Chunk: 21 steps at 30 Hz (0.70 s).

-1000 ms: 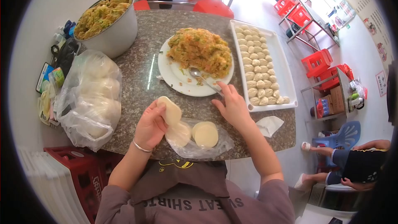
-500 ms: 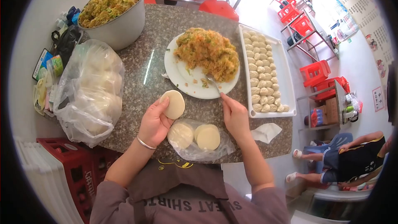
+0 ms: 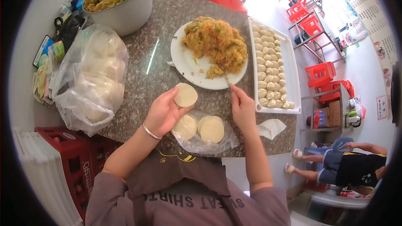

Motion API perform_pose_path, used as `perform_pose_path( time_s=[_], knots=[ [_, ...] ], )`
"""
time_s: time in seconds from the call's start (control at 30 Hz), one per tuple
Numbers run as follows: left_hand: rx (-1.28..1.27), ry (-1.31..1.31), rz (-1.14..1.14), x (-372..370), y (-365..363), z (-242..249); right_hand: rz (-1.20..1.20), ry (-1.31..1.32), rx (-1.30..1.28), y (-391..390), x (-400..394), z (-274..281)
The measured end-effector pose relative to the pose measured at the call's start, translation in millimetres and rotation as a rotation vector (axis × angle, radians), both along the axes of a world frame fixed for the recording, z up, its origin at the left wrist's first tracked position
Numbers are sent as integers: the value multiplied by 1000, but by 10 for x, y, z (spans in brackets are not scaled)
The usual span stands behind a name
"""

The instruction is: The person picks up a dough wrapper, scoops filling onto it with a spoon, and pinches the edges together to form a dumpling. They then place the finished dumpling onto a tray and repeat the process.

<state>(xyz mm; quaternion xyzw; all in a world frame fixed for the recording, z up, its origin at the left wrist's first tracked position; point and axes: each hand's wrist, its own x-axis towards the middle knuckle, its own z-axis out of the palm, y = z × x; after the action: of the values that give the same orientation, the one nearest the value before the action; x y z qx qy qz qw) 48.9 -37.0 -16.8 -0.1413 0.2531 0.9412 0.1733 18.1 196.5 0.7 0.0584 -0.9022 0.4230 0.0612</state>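
Note:
In my left hand [image 3: 162,109] is a round, flat dough wrapper [image 3: 186,95], held near its edge between thumb and fingers. My right hand [image 3: 243,108] grips the thin metal handle of a spoon [image 3: 227,79], whose tip is buried in the filling. That orange-green chopped filling [image 3: 215,42] is heaped on a white plate [image 3: 179,54]. Below my hands, two piles of dough wrappers [image 3: 212,129] lie on a clear plastic bag [image 3: 226,143]. To the right, pleated dumplings [image 3: 268,69] sit in rows in a white tray [image 3: 295,96].
A large pot [image 3: 132,14] of filling stands at the back left. Nearer is a plastic bag [image 3: 94,79] of pale dough. A crumpled tissue [image 3: 272,128] lies by the tray. Red crates [image 3: 71,155] are below left; a person [image 3: 356,165] is at the right.
The spoon has pushed up into the filling, its tip now covered. The wrapper stays in my left hand. The view has shifted slightly.

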Motion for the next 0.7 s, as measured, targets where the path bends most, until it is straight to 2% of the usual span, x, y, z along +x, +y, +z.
perform_pose_path(
  time_s=[0.13,0.23,0.3,0.37,0.5,0.57,0.7],
  knots=[
    [30,-16,-12,-108,80,83,95,-134,-35,-72,81,41],
    [-24,-26,7,-160,137,183,146,-118,-92,-185,196,41],
    [13,20,3,-175,142,216,166,-118,-53,-207,244,25],
    [26,26,21,-204,146,229,229,14,15,-249,293,6],
    [21,12,76,-187,119,238,277,2,151,-290,359,86],
    [26,20,91,-183,101,228,276,-67,-23,-260,344,127],
    [-3,27,103,-207,25,205,217,-166,-154,-230,178,202]
  ],
)
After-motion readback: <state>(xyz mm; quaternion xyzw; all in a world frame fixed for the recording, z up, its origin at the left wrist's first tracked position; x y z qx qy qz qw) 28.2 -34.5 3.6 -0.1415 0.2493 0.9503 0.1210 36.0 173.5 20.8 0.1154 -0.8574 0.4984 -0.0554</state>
